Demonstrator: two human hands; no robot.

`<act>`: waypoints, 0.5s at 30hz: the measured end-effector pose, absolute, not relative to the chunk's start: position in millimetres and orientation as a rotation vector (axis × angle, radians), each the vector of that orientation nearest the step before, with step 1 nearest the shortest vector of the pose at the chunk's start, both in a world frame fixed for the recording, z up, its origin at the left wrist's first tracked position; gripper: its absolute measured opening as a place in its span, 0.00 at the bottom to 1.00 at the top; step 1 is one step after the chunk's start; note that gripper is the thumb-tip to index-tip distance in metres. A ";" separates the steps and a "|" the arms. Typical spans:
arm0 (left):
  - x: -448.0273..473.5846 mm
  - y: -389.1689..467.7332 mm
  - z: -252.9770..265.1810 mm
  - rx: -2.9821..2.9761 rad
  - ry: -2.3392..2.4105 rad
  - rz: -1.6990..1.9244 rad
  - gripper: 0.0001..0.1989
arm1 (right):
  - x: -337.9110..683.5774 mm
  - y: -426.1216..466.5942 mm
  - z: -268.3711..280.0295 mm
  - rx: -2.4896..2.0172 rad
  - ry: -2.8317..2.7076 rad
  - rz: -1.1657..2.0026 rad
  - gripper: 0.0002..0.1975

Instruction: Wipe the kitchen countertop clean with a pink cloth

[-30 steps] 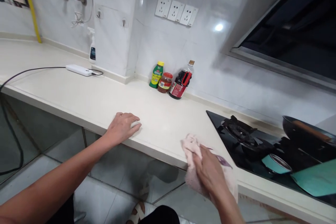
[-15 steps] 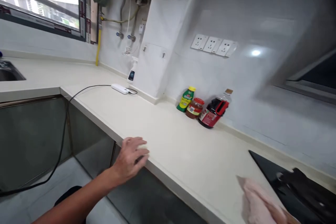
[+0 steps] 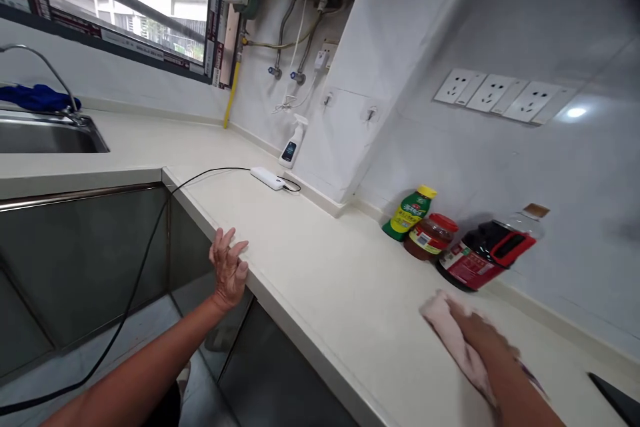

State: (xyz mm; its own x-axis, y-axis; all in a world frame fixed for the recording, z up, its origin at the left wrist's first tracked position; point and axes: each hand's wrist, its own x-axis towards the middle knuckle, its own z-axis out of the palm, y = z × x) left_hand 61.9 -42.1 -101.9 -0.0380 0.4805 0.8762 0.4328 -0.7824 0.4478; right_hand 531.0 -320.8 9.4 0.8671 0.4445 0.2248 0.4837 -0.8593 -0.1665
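Observation:
My left hand (image 3: 229, 268) rests at the front edge of the pale countertop (image 3: 320, 260), fingers apart and holding nothing. Over on the right, my right hand (image 3: 483, 333) presses a pale pink cloth (image 3: 453, 333) against the counter surface, slightly blurred by motion. Just beyond the cloth, near the wall, lean a dark sauce bottle (image 3: 473, 267) with a red handle, a red-lidded jar (image 3: 431, 237) and a green bottle (image 3: 409, 215) with a yellow cap.
A white power bank-like device (image 3: 267, 178) with a black cable (image 3: 145, 260) lies farther left; the cable hangs over the counter edge. Behind it stands a white spray bottle (image 3: 293, 141). A sink (image 3: 95, 140) is at far left, and a black panel corner (image 3: 617, 400) at lower right.
My right hand and the cloth have moved across the counter, away from the black panel towards the bottles. My left hand has shifted left along the edge. The view has turned.

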 end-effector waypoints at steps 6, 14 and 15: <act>57.8 -38.9 -108.6 2.207 1.010 1.977 0.23 | 422.9 -138.7 22.9 -2.778 -1.117 0.022 0.41; 50.7 -35.8 -114.4 2.273 1.004 1.979 0.24 | 239.6 -61.8 34.4 -2.305 -1.934 0.131 0.39; 48.3 -34.7 -115.1 2.279 1.019 1.967 0.24 | 228.1 -70.3 35.2 -2.255 -2.003 0.149 0.37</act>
